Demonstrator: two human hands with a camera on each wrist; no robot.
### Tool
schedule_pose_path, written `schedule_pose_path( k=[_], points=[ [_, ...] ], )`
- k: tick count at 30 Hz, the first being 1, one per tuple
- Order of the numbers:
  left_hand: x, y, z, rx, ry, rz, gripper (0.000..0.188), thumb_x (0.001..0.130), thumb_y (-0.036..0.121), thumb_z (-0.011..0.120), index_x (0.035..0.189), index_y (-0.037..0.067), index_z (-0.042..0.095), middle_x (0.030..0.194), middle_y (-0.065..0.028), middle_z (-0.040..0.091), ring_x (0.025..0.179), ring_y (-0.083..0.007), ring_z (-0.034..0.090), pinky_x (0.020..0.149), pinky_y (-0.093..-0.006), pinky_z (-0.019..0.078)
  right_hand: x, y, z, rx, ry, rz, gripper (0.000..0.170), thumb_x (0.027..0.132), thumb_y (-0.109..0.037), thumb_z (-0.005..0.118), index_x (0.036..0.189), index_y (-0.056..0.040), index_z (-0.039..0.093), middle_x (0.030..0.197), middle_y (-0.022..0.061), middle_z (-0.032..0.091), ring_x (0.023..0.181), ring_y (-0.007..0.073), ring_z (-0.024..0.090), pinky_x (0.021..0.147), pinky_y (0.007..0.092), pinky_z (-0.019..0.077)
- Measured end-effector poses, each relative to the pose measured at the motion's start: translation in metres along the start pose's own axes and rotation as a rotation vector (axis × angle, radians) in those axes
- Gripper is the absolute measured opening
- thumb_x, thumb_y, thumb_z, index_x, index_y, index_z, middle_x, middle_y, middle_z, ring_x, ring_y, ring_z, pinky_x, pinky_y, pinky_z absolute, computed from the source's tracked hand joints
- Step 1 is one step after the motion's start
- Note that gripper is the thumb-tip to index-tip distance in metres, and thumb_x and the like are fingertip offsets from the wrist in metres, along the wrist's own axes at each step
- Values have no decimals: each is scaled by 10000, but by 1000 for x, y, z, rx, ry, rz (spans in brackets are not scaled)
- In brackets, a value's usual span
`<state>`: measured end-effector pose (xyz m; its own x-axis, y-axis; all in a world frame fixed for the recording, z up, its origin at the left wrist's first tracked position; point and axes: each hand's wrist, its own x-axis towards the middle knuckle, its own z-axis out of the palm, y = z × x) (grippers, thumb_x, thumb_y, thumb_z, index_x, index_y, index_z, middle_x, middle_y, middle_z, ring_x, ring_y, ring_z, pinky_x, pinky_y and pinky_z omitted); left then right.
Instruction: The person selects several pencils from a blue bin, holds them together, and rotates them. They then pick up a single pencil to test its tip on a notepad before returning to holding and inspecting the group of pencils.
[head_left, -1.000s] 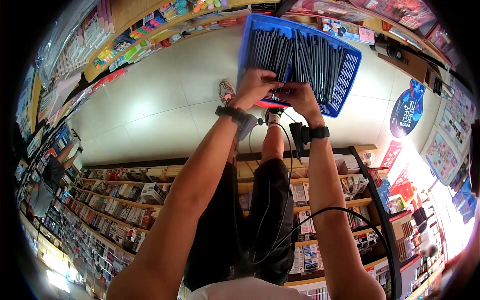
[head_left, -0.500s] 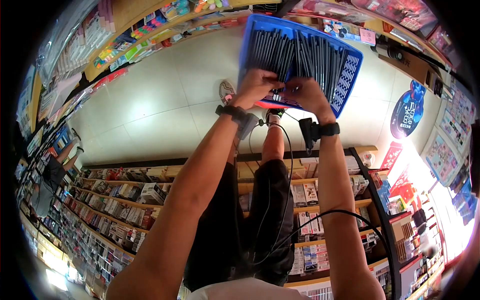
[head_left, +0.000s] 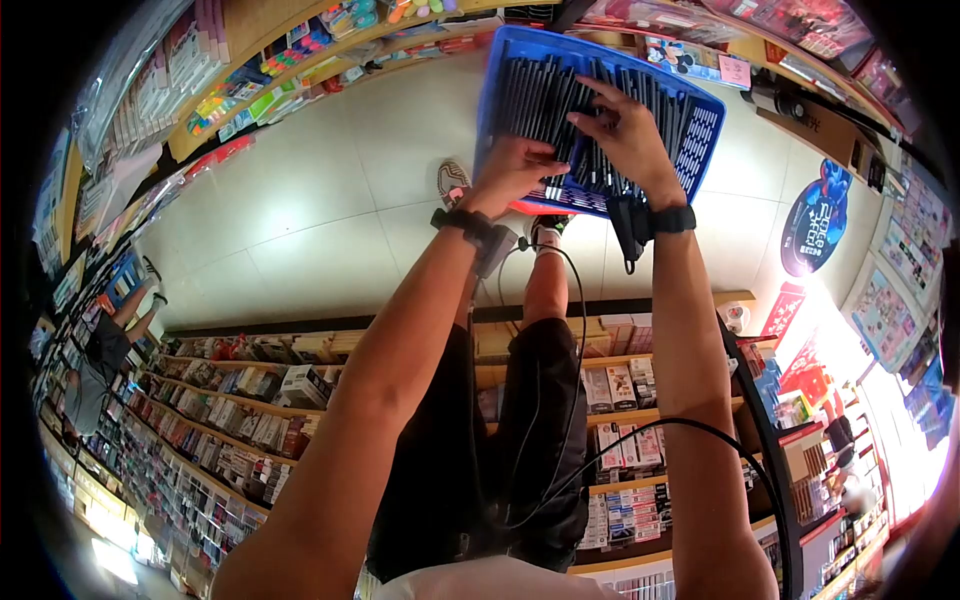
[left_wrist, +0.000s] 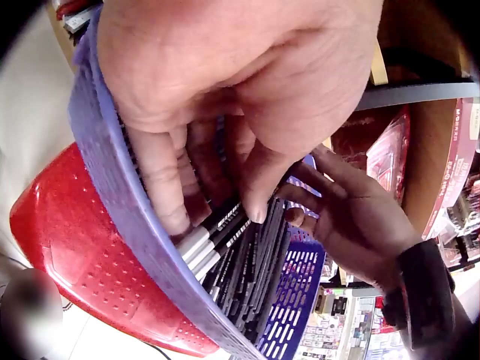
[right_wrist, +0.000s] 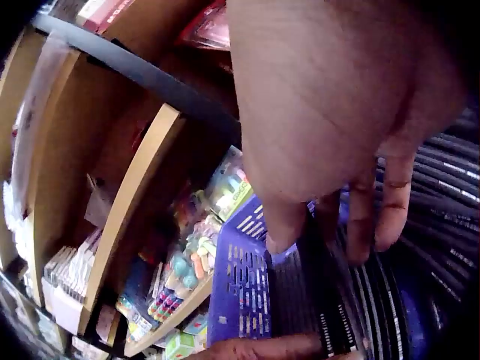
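pale floor (head_left: 320, 190); left fingers (left_wrist: 161, 180) pinch dark sticks (left_wrist: 232, 231) inside blue basket (head_left: 698, 145)

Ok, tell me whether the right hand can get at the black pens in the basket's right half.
Likely yes: the right hand is over the blue basket, close to those black pens, and no lid covers them. The left hand is at the left half, seemingly out of the way.

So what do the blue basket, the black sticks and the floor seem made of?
Blue basket: probably moulded plastic with a dull sheen, judging by its slotted walls. Black sticks: smooth, slightly shiny, with pale printing; painted wood or plastic, can't tell. Floor: likely glazed tile, given straight joints and glare.
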<state>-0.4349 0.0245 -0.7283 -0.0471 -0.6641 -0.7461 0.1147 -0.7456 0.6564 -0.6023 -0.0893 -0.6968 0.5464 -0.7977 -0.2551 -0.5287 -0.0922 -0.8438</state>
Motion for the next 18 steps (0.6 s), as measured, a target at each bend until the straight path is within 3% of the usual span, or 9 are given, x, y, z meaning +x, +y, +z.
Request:
schedule_pose_path(
  k=[5, 7, 9, 14, 16, 18],
  points=[
    [1, -5, 0, -20, -5, 22, 370, 783, 190, 853, 1030, -27, 681, 779, -12, 645, 614, -71, 572, 522, -222, 470, -1, 4, 6, 103, 15, 32, 521, 871, -135, 762, 1358, -99, 578, 792, 59, 613, 689, 73, 523, 632, 242, 467],
    [0, -3, 0, -23, -9, 32, 355, 786, 188, 850, 1018, -20, 679, 778, -9, 647, 613, -70, 572, 520, -221, 468, -1, 5, 6, 93, -3, 80, 502, 856, -179, 766, 1328, -114, 608, 893, 153, 694, 704, 158, 635, 691, 309, 540],
    [2, -3, -3, 15, -59, 11, 504, 786, 204, 853, 1155, -60, 636, 948, -99, 694, 791, -136, 682, 640, -269, 592, -1, 5, 6, 111, -15, 88, 502, 858, -177, 764, 1330, -113, 606, 889, 152, 694, 708, 156, 638, 694, 307, 541],
    [4, -5, -5, 13, -80, -13, 463, 785, 205, 851, 1130, -31, 651, 929, -75, 699, 784, -119, 671, 650, -256, 578, -1, 3, 6, 121, -23, 108, 509, 859, -171, 763, 1337, -117, 598, 877, 144, 691, 717, 156, 645, 699, 310, 542],
    [4, -5, -5, 13, -97, -21, 441, 787, 204, 848, 1120, -14, 657, 926, -61, 701, 787, -112, 667, 663, -256, 573, -2, 5, 8, 119, -20, 41, 522, 901, -96, 715, 1390, -62, 534, 745, 69, 629, 665, 70, 545, 619, 235, 454],
    [2, -2, -5, 62, -142, 56, 393, 798, 199, 836, 1101, 16, 665, 913, -33, 700, 788, -99, 658, 702, -275, 567, -1, 5, 8, 118, -18, 46, 523, 902, -95, 713, 1391, -59, 532, 744, 71, 629, 664, 71, 542, 619, 237, 455]
  ],
)
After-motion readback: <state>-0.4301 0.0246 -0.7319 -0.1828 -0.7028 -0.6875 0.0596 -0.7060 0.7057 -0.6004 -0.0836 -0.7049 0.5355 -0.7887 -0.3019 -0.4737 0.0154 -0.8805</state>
